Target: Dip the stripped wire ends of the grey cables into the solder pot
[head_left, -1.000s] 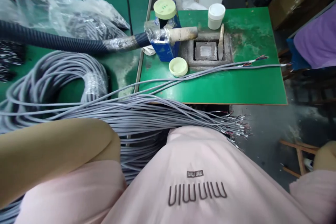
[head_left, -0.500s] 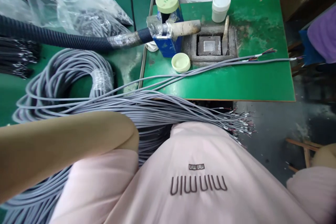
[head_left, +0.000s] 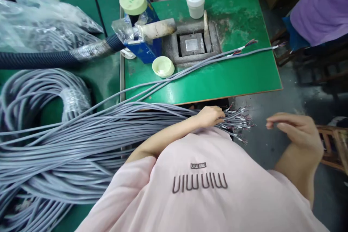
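A thick bundle of grey cables [head_left: 152, 120] runs across my lap towards the right, ending in stripped ends with thin coloured wires and white tags. My left hand [head_left: 210, 116] is closed around cables close to those ends; its fingertips are partly hidden. To the right, over the floor, my right hand [head_left: 300, 132] is raised with loosely bent fingers, thumb and forefinger a little apart, and nothing in it. A few separate cables [head_left: 187, 69] lie across the green table [head_left: 206, 83], their wire ends pointing right.
Behind the cables sit a metal pot [head_left: 192, 44] set into the table, a spatula [head_left: 207, 32], a white jar [head_left: 195, 1] and a pale lid [head_left: 163, 66]. A ribbed hose [head_left: 40, 59] ends on a blue box [head_left: 146, 49]. A person in purple [head_left: 320, 11] is at right.
My view has shifted, so the table sits further left. My left arm has moved right, bringing that hand onto the cables near their ends. My right hand has come into view.
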Demonstrator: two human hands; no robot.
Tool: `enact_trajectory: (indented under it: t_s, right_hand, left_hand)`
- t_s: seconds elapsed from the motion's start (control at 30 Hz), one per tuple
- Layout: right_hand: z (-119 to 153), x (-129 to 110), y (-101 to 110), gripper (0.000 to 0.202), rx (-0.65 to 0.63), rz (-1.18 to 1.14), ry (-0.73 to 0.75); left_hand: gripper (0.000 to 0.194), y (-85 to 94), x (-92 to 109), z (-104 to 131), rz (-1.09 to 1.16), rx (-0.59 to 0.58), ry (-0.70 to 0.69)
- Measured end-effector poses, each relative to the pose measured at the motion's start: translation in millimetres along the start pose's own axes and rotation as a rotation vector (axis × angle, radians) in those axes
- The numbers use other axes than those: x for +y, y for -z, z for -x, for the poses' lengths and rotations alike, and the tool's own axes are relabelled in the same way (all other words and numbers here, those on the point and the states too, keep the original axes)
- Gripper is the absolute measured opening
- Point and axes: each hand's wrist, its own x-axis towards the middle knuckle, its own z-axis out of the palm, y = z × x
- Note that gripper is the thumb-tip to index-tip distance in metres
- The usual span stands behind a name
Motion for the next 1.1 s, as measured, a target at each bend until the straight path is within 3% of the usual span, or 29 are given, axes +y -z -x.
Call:
enact_trajectory:
  t_s: [0.03, 0.07, 0.2, 0.27, 0.4, 0.43, 0.5, 0.63, 0.7, 0.8, 0.9, 1.03, 1.1]
  right_hand:
    - [0.3, 14.1, 2.4, 0.031, -0.136, -0.06, -0.053]
    - [1.5, 27.8, 4.1, 0.029, -0.192, -0.114, -0.1]
    - [9.8, 67.0, 1.6, 0.025, -0.19, -0.267, -0.207]
    - [12.4, 75.4, -6.7, 0.029, -0.308, -0.293, -0.269]
    - [12.8, 81.2, -38.5, 0.045, -0.716, -0.288, -0.407]
    - [12.2, 81.3, -48.0, 0.048, -0.749, -0.306, -0.431]
    - [9.7, 78.0, -65.0, 0.052, -0.598, -0.401, -0.429]
    - [0.3, 46.9, -82.8, 0.044, 0.148, -0.619, -0.185]
    - [-4.1, 18.3, -85.1, 0.035, 0.313, -0.562, -0.038]
    - [-7.1, -31.2, -90.3, 0.029, 0.213, -0.342, 0.145]
    - [-9.5, -72.6, -106.0, 0.028, 0.05, -0.175, 0.304]
    - [-18.6, -100.9, -139.7, 0.023, -0.043, -0.032, 0.435]
    - [-24.8, -107.1, -154.9, 0.022, -0.107, 0.014, 0.445]
  left_hand:
    - [0.026, -13.0, -3.9, -8.6, -0.106, -0.061, 0.024]
    - [0.025, -23.7, -6.8, -15.1, -0.177, -0.112, 0.042]
    - [0.019, -46.4, -12.0, -27.0, -0.244, -0.198, 0.062]
    - [0.017, -48.6, -11.5, -28.9, -0.244, -0.199, 0.067]
    - [0.021, -41.4, -2.3, -29.3, -0.211, -0.148, 0.066]
    - [0.022, -38.3, 1.8, -28.2, -0.172, -0.111, 0.054]
    - [0.022, -31.7, 11.1, -24.0, -0.023, -0.003, 0.027]
    - [0.024, -18.4, 27.6, -9.4, 0.361, 0.155, -0.014]
    - [0.025, -10.2, 32.5, -1.2, 0.479, 0.14, -0.068]
    - [0.025, 4.6, 36.5, 11.3, 0.586, 0.121, -0.153]
    - [0.025, 19.5, 37.6, 25.5, 0.66, 0.172, -0.113]
    - [0.025, 40.7, 32.1, 49.5, 0.817, 0.194, 0.0]
    - [0.028, 54.9, 26.9, 63.1, 0.974, 0.344, 0.054]
